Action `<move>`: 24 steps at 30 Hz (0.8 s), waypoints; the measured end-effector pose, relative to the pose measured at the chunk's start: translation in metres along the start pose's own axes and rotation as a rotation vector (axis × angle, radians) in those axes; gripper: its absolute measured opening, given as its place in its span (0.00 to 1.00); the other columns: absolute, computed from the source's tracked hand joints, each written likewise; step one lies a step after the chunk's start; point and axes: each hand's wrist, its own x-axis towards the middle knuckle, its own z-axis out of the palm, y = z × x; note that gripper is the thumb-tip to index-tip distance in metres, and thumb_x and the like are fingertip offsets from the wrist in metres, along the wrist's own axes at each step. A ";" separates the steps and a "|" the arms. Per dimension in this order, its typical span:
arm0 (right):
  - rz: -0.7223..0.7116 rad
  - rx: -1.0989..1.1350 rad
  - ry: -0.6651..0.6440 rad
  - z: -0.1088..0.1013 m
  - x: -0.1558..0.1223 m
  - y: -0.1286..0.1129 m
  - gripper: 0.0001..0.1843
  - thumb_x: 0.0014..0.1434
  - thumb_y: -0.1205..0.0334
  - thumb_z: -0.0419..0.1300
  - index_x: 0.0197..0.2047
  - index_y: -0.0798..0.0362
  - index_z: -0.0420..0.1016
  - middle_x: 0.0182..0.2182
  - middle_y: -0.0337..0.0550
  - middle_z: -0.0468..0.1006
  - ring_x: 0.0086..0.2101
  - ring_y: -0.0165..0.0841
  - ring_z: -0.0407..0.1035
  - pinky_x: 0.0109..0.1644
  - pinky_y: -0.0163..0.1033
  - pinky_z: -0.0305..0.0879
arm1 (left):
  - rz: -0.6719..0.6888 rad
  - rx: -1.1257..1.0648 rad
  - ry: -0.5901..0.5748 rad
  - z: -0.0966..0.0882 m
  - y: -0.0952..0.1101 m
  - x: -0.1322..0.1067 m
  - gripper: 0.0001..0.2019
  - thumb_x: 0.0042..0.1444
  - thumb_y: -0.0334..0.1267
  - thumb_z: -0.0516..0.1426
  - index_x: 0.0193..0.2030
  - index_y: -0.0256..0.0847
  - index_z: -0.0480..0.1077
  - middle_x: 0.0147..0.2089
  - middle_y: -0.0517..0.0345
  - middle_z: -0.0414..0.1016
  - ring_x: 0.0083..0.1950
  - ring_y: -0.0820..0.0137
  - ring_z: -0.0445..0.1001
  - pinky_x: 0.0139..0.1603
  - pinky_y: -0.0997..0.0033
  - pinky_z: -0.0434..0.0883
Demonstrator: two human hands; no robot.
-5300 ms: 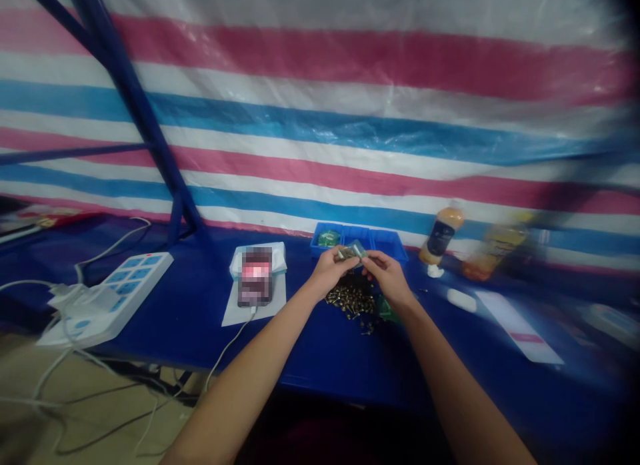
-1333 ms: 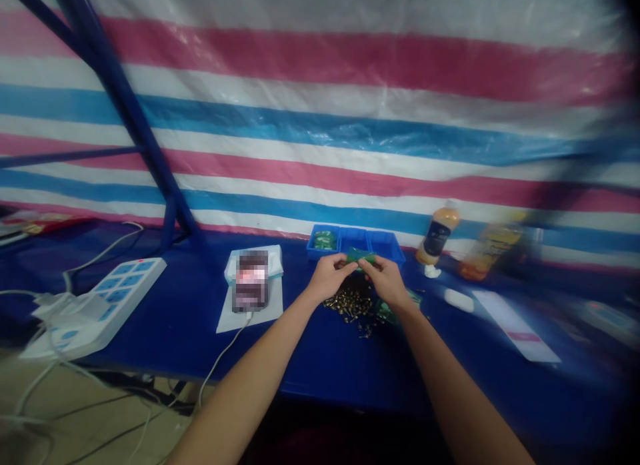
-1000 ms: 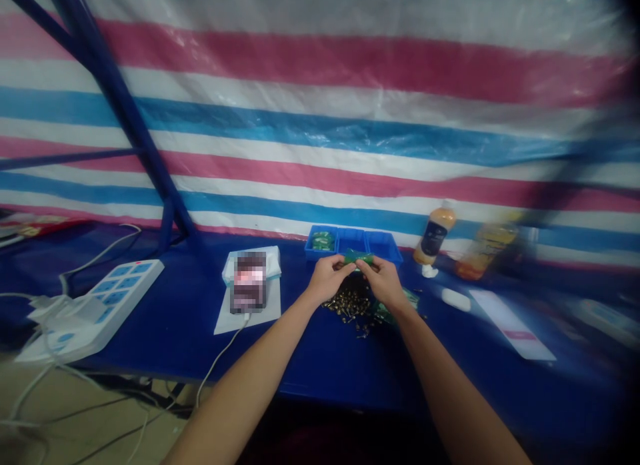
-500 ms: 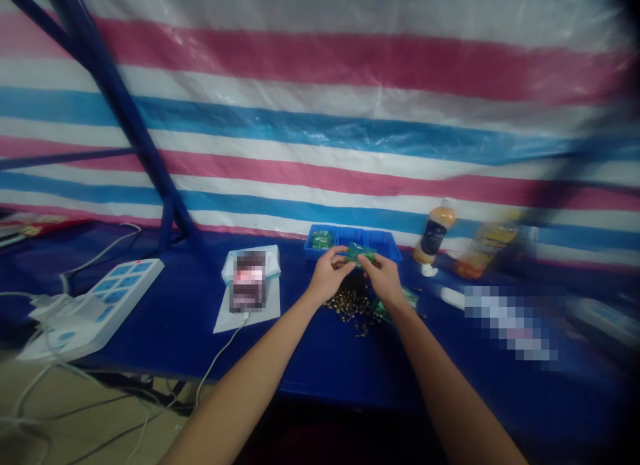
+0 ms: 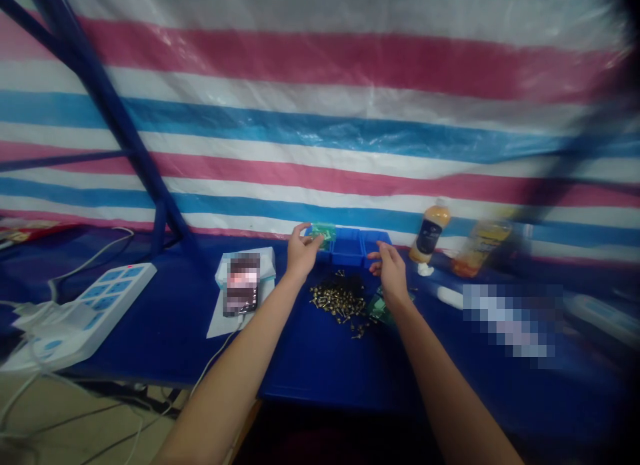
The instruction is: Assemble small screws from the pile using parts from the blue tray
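My left hand (image 5: 301,254) reaches to the left compartment of the blue bin row (image 5: 350,248) at the back of the table, pinching a small green packet (image 5: 323,235) over it. My right hand (image 5: 391,271) hovers in front of the bin's right compartment, fingers loosely apart and holding nothing. Between my forearms on the blue tabletop (image 5: 320,352) lies a pile of small brass parts (image 5: 340,300). More green packets (image 5: 380,308) sit by my right wrist.
A phone (image 5: 243,286) on white paper lies to the left, with a white power strip (image 5: 75,315) and cables further left. Two bottles (image 5: 430,232) (image 5: 480,246) stand at the right. A striped tarp forms the backdrop, with a blue metal frame (image 5: 125,132) on the left.
My hands held the green packet together over the pile; they have parted. The left hand carried the packet back to the left bin compartment, and the right hand let go.
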 end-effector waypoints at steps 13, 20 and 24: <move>-0.040 -0.147 -0.030 -0.004 0.003 -0.003 0.28 0.57 0.39 0.55 0.48 0.55 0.72 0.30 0.42 0.77 0.21 0.28 0.64 0.25 0.34 0.58 | 0.429 1.051 -0.192 -0.010 -0.011 -0.005 0.18 0.58 0.49 0.54 0.51 0.44 0.73 0.60 0.47 0.68 0.62 0.48 0.59 0.59 0.46 0.55; -0.272 -1.065 -0.242 -0.048 0.015 -0.015 0.12 0.54 0.56 0.57 0.36 0.49 0.80 0.36 0.47 0.79 0.39 0.41 0.70 0.44 0.44 0.61 | 0.449 1.038 -0.237 -0.013 -0.023 -0.008 0.21 0.59 0.55 0.52 0.51 0.44 0.72 0.56 0.44 0.72 0.64 0.47 0.57 0.63 0.40 0.46; -0.182 -1.348 -0.402 -0.071 0.017 -0.008 0.16 0.45 0.51 0.64 0.38 0.45 0.82 0.40 0.52 0.77 0.44 0.51 0.67 0.44 0.51 0.60 | 0.449 1.027 -0.218 -0.012 -0.021 -0.014 0.20 0.61 0.53 0.52 0.51 0.44 0.72 0.57 0.45 0.71 0.63 0.47 0.58 0.62 0.41 0.47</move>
